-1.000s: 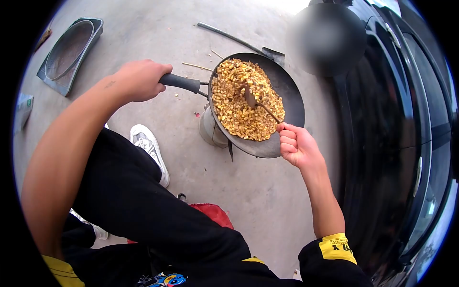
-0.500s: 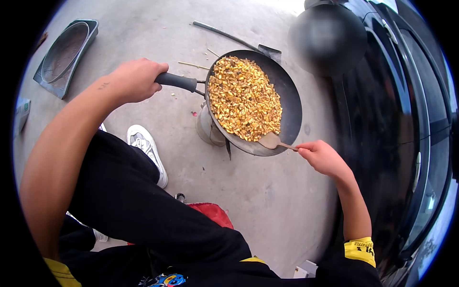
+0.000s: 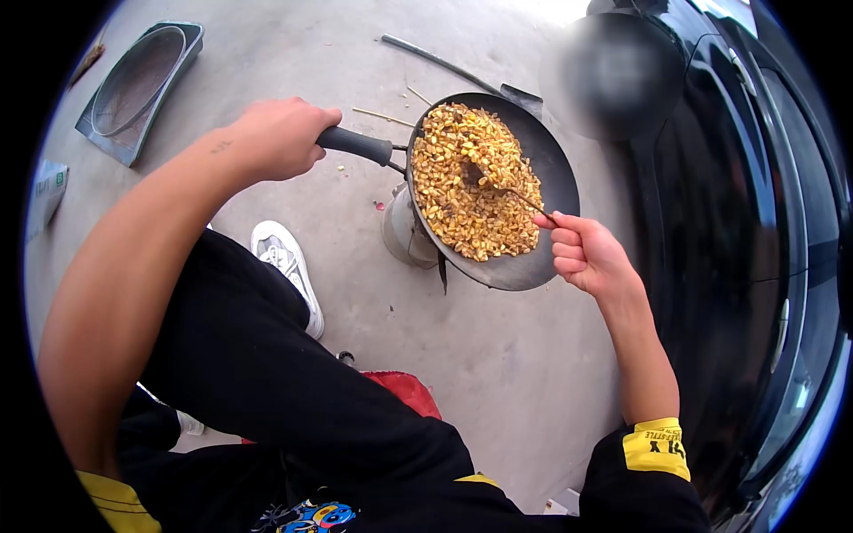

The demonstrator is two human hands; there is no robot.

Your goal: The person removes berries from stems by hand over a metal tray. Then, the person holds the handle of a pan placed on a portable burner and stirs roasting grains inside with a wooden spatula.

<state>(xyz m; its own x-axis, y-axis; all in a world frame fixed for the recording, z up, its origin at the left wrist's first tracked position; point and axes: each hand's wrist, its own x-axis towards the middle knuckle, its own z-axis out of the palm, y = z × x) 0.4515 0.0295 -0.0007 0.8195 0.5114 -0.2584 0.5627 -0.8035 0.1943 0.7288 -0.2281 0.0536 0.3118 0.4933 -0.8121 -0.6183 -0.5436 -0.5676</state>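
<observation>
The left hand (image 3: pixel 289 140) grips the handle (image 3: pixel 357 145) of a pan (image 3: pixel 558 169), while the right hand (image 3: pixel 591 253) pinches a spoon (image 3: pixel 526 200) sunk in the corn (image 3: pixel 475 222). The corn lies heaped in the pan between both hands. A black car (image 3: pixel 711 266) stands right of the right hand, and a shovel (image 3: pixel 440 62) lies beyond the pan.

two hands (image 3: pixel 289 140) (image 3: pixel 588 252), one pan (image 3: pixel 553 182), apparently one spoon (image 3: pixel 514 193)

Head-worn view, forward and down over the pan (image 3: pixel 558 182).
</observation>
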